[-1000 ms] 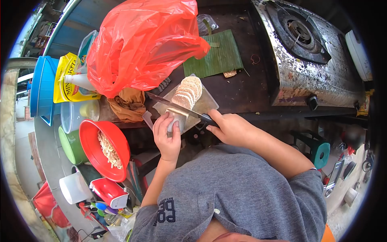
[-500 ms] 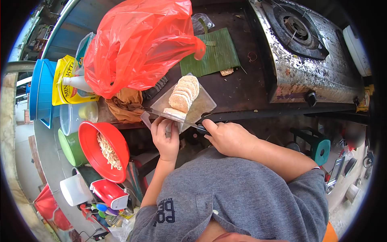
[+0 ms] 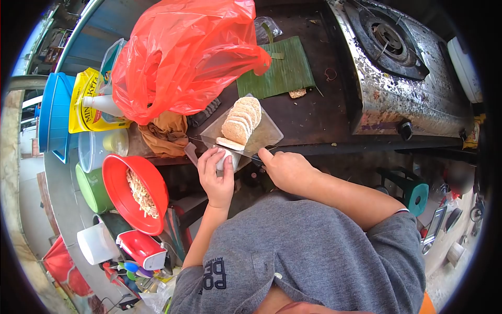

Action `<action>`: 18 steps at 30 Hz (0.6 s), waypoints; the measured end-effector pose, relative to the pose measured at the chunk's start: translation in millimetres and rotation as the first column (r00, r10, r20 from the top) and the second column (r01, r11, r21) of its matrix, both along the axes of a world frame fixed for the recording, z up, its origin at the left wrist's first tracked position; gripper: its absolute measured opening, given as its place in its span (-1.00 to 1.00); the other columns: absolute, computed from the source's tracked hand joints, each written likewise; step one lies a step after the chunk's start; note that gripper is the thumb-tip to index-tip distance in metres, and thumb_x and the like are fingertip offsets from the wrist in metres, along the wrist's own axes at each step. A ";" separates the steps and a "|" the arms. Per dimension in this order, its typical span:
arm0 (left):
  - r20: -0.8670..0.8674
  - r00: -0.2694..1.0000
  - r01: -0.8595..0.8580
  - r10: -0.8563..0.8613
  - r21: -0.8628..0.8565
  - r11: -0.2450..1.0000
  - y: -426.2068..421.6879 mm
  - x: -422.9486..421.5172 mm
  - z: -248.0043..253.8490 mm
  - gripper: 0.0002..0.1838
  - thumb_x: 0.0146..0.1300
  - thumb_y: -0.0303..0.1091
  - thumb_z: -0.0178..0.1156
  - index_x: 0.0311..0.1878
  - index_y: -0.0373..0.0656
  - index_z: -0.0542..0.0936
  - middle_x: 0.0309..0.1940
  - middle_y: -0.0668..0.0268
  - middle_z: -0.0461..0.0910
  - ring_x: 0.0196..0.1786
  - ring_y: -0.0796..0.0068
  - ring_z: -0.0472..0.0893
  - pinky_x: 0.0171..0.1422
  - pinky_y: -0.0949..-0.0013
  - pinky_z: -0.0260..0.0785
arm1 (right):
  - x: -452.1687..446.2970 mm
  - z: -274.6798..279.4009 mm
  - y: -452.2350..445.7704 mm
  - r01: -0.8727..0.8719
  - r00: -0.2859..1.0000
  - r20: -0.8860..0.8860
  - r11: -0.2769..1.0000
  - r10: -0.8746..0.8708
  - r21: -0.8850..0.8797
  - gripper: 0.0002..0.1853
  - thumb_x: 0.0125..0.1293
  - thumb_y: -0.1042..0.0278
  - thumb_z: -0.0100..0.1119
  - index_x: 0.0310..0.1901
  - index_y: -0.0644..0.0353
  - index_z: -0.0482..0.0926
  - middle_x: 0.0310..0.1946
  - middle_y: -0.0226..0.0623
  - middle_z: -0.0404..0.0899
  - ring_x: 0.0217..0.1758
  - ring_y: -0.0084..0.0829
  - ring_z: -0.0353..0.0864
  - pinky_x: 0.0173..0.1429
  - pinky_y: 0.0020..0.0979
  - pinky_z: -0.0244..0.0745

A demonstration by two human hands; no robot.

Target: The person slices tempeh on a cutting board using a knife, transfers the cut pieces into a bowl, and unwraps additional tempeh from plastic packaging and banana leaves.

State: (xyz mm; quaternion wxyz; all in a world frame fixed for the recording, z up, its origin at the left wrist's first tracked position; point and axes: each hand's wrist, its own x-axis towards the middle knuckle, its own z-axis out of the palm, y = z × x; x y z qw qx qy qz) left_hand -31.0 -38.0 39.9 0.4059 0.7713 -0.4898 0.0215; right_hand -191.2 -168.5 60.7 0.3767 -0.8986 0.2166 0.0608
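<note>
Now the knife [image 3: 256, 160] shows nearly edge-on instead of flat, between slice [image 3: 230, 143] and block [image 3: 230, 153], so the slice looks parted. The right hand [image 3: 287, 170] clasps it firmly; the left hand's [image 3: 215, 178] curled fingers pin the block on the board [image 3: 267, 131].

At eleven o'clock the red bag [image 3: 183, 57] was glossy, crumpled plastic; at two, the stove [image 3: 389, 98] was metal, shiny but rough and patchy. The red basin [image 3: 117, 184] at eight was smooth, glossy plastic. Toward twelve, the pale slices [image 3: 242, 123] looked matt and grainy; at five, the shirt [image 3: 314, 240] was matt cloth.
</note>
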 end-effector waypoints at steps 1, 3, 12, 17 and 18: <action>-0.022 1.000 0.000 0.000 0.015 1.000 1.3 1.4 -2.3 -0.77 0.15 -0.51 0.29 -0.11 -0.23 0.54 -0.05 0.09 0.52 0.02 0.15 0.52 0.16 0.23 0.35 | 0.9 4.1 -1.6 0.007 1.000 -0.010 1.000 -0.007 0.026 -0.77 0.31 0.36 0.02 -0.10 0.26 0.28 -0.46 0.08 0.59 -0.39 0.06 0.63 -0.34 -0.03 0.52; -0.046 0.999 0.004 -0.002 0.028 1.000 2.0 -1.4 -1.4 -0.70 0.13 -0.48 0.31 -0.06 -0.22 0.52 0.00 0.07 0.49 0.06 0.13 0.50 0.19 0.21 0.34 | 0.4 5.2 -5.3 0.019 1.000 -0.020 0.999 -0.018 0.049 -0.76 0.31 0.34 0.02 -0.09 0.26 0.27 -0.45 0.08 0.59 -0.39 0.07 0.63 -0.33 -0.02 0.51; -0.339 0.940 -0.069 0.034 -0.091 0.994 11.6 7.7 -9.6 -0.35 0.05 -0.51 0.36 0.22 -0.24 0.31 0.14 0.11 0.35 0.20 0.25 0.42 0.28 0.25 0.30 | 6.4 -5.4 -53.3 0.143 0.987 -0.155 0.645 -0.039 0.750 -0.65 0.40 0.08 0.06 -0.03 0.21 0.34 -0.55 -0.36 0.40 -0.69 -0.56 0.40 -0.63 -0.43 0.40; -0.435 0.900 -0.158 0.024 -0.275 0.948 15.1 9.4 22.5 -0.37 0.19 -0.47 0.25 0.28 -0.31 0.19 0.15 0.12 0.35 0.17 0.33 0.43 0.29 0.28 0.30 | -1.3 -3.0 -42.5 0.153 0.985 -0.108 0.392 -0.134 0.907 -0.67 0.40 0.05 0.09 -0.05 0.13 0.35 -0.55 -0.48 0.32 -0.68 -0.66 0.29 -0.64 -0.52 0.30; -0.473 0.881 -0.149 -0.010 -0.299 0.943 12.3 10.1 28.8 -0.36 0.19 -0.44 0.26 0.28 -0.31 0.19 0.14 0.11 0.36 0.18 0.34 0.42 0.29 0.27 0.29 | -4.0 -1.0 -39.7 0.141 0.980 -0.090 0.299 -0.180 0.944 -0.66 0.39 0.04 0.11 -0.05 0.11 0.35 -0.55 -0.49 0.33 -0.68 -0.67 0.28 -0.64 -0.54 0.28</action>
